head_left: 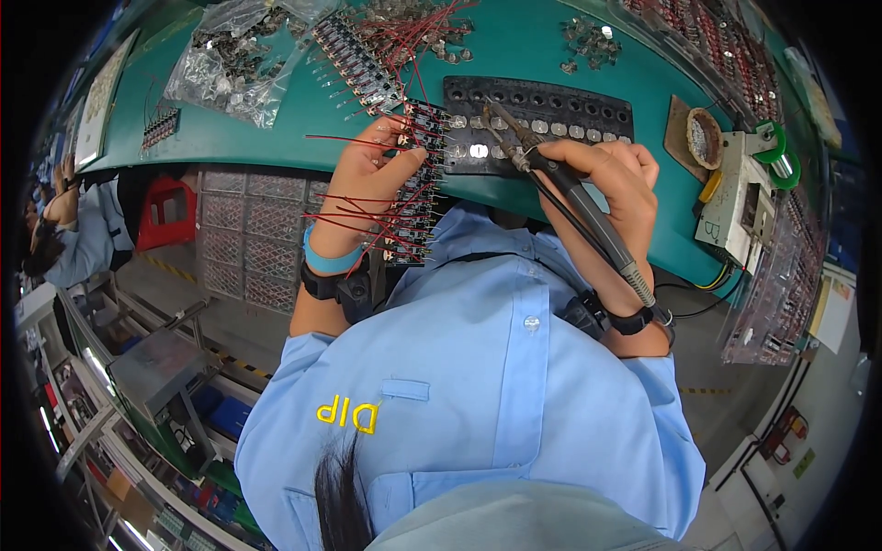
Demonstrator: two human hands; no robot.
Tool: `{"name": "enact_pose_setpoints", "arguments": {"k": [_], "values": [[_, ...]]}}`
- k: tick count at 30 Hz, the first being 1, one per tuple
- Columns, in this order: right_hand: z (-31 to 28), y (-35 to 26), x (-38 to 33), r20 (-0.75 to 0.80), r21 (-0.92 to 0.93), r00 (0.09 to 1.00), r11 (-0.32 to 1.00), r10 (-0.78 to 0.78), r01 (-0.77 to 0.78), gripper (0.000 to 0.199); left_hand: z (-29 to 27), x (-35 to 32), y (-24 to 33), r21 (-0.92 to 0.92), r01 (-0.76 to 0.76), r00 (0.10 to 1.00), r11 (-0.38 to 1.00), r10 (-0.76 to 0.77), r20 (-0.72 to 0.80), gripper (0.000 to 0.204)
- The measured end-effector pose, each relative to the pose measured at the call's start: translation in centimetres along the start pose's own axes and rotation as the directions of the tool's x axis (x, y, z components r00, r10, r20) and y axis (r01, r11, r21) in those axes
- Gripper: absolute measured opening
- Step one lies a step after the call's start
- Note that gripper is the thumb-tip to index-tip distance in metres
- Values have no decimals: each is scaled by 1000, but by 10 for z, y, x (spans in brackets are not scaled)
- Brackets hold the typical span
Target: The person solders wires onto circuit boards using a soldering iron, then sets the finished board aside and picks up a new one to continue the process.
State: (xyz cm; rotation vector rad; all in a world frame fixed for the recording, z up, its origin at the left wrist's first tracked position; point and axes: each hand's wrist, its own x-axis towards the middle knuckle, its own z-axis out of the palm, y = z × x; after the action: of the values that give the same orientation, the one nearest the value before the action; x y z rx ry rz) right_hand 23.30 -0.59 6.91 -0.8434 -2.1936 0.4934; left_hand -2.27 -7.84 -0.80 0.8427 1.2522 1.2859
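My left hand (360, 188) is closed around a long strip of small dark circuit boards (423, 124) with thin red wires sticking out to the left. The strip runs toward my body, its far end beside the black holder block (551, 96). My right hand (611, 184) grips a soldering iron (588, 213) like a pen. Its forked metal tip (503, 124) hangs over the block, just right of the strip; whether it touches anything I cannot tell. Rows of round holes line the block, and flat silvery metal tabs (478, 151) sit in its nearer rows.
On the green mat lie a plastic bag of metal tabs (230, 73), another board strip (356, 64), loose red wires (418, 32) and a tab pile (591, 41). At right stand a soldering station (735, 207), solder spool (779, 158) and round cleaning dish (705, 138). Another person's hand (64, 188) shows far left.
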Motion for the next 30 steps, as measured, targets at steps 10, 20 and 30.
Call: {"name": "enact_pose_setpoints", "arguments": {"k": [10,20,30], "values": [[-5,1,-1,-17,12,1000,1000,10,-9,30,1,0,10,-33,20,1000,999,-19,18,30],[-7,5,-7,15,27,1000,1000,-11,11,26,14,17,7,82,-76,997,994,77,-6,30],[2,8,-6,42,20,998,999,-48,47,25,14,26,-4,142,-82,997,986,83,1,31]]}}
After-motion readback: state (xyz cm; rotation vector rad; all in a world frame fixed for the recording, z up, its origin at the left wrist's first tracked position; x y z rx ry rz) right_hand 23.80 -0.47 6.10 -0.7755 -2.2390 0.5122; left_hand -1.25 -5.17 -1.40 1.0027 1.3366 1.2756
